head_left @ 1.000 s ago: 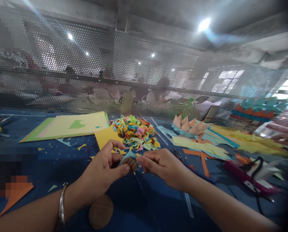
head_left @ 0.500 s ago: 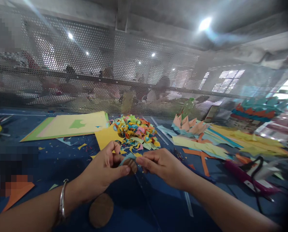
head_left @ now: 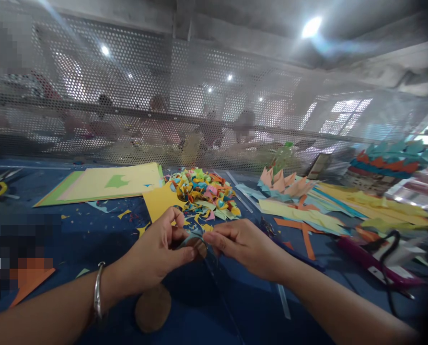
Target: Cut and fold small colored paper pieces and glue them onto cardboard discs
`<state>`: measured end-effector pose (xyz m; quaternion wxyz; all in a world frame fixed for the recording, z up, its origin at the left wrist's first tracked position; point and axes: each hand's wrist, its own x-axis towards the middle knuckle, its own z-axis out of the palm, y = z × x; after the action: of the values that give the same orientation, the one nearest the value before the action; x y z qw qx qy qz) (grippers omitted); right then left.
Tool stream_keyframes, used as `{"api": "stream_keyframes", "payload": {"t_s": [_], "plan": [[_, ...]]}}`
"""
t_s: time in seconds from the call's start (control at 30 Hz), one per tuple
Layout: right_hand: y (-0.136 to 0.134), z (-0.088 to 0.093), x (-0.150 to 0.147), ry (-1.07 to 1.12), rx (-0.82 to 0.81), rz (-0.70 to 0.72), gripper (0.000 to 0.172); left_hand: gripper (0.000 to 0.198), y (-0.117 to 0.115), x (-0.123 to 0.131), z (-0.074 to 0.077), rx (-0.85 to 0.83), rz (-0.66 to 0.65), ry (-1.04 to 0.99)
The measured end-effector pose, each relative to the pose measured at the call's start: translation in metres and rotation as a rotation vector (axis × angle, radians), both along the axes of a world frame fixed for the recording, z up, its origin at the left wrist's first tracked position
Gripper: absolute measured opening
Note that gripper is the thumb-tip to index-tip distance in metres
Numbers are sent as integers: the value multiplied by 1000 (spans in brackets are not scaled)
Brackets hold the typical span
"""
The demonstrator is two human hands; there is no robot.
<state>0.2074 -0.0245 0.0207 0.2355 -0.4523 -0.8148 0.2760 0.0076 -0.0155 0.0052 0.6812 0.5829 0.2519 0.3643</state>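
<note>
Blue paper [head_left: 193, 235] shifted slightly, partly hidden

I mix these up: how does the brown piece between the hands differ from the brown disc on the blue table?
The brown piece is held up in the left hand; the brown disc lies on the blue table. Blue paper sits along the edge of the brown piece; none shows on the brown disc. Both are brown and rounded.
</note>
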Motion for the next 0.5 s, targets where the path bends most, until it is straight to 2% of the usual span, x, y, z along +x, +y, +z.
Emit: {"api": "stream_keyframes", "payload": {"t_s": [0.13, 0.27, 0.5], "plan": [[2, -2, 1, 46, -15, -25, 49, 43, -1, 1, 1, 13, 23, 28], [3, -4, 0, 182, -99, -70, 48, 43, -2, 2, 2, 15, 61, 60], [-3, -7, -8, 222, -141, -43, 20, 47, -4, 3, 1, -31, 74, 61]]}}
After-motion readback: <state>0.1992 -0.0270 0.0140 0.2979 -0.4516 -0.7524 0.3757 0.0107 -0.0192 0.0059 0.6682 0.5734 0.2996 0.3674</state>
